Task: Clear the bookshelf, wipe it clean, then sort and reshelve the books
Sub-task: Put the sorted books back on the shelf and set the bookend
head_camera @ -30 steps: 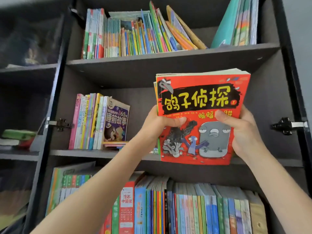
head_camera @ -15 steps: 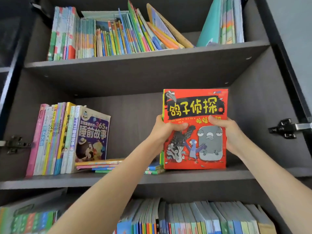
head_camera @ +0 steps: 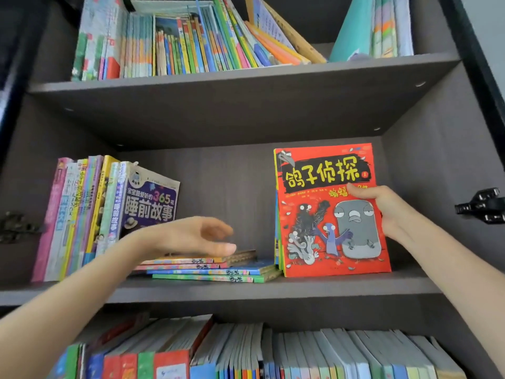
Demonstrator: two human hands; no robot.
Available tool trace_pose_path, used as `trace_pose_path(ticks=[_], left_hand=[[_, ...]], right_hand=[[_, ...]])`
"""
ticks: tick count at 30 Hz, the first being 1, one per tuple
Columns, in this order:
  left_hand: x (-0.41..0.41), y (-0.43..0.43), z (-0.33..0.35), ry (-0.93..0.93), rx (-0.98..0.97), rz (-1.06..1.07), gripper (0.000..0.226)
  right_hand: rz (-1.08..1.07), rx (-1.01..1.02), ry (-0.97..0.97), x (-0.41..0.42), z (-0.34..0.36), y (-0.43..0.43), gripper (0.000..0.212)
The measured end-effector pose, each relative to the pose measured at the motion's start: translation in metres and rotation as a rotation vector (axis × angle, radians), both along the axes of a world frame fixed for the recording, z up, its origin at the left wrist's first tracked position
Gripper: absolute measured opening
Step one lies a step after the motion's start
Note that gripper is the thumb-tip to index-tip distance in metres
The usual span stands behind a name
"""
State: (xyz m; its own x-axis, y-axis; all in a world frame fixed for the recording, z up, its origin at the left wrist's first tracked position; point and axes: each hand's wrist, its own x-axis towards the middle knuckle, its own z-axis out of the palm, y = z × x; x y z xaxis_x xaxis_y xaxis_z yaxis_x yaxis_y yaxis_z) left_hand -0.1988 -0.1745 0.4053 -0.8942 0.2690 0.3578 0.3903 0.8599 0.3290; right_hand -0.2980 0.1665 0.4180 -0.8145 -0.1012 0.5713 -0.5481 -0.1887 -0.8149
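Note:
A small stack of red books (head_camera: pixel 325 212), a grey pigeon on the front cover, stands upright on the middle shelf (head_camera: pixel 341 287), cover facing me. My right hand (head_camera: pixel 382 207) grips its right edge, thumb across the cover. My left hand (head_camera: pixel 191 237) hovers with loose fingers just above a flat pile of thin books (head_camera: pixel 210 269) lying on the same shelf, left of the red stack. It holds nothing. I cannot tell whether its fingertips touch the pile.
Upright books (head_camera: pixel 90 214) fill the middle shelf's left end, a purple one (head_camera: pixel 150 206) leaning outward. Bare shelf back shows between them and the red stack. Rows of books crowd the top shelf (head_camera: pixel 191 42) and bottom shelf (head_camera: pixel 300 354). A black hinge (head_camera: pixel 481 205) juts out at the right.
The red stack was set down upright on the middle shelf. My left hand let go of it and swung left over the flat pile. My right hand keeps its grip.

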Motion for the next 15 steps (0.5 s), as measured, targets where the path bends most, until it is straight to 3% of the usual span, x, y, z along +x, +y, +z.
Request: trace_pose_path(ticks=[2,6,9,13,15], left_hand=[[0.002,-0.020,-0.015,-0.016,-0.189,0.080,0.088],[-0.004,-0.031,-0.023,0.200,-0.341,0.131,0.086],[-0.004,-0.026,-0.017,0.270,-0.627,0.167,0.101],[-0.003,-0.013,-0.012,0.354,-0.989,0.181,0.104],[-0.008,-0.012,-0.013,0.422,-1.071,0.176,0.103]], right_hand=[[-0.017,0.013,-0.021,-0.004,0.004,0.003,0.019],[-0.036,0.029,-0.048,-0.011,0.011,0.006,0.026],[-0.032,0.024,-0.038,-0.013,0.009,0.005,0.026],[-0.038,0.003,-0.026,-0.013,0.006,0.005,0.017],[-0.047,0.004,-0.031,-0.013,0.005,0.004,0.020]])
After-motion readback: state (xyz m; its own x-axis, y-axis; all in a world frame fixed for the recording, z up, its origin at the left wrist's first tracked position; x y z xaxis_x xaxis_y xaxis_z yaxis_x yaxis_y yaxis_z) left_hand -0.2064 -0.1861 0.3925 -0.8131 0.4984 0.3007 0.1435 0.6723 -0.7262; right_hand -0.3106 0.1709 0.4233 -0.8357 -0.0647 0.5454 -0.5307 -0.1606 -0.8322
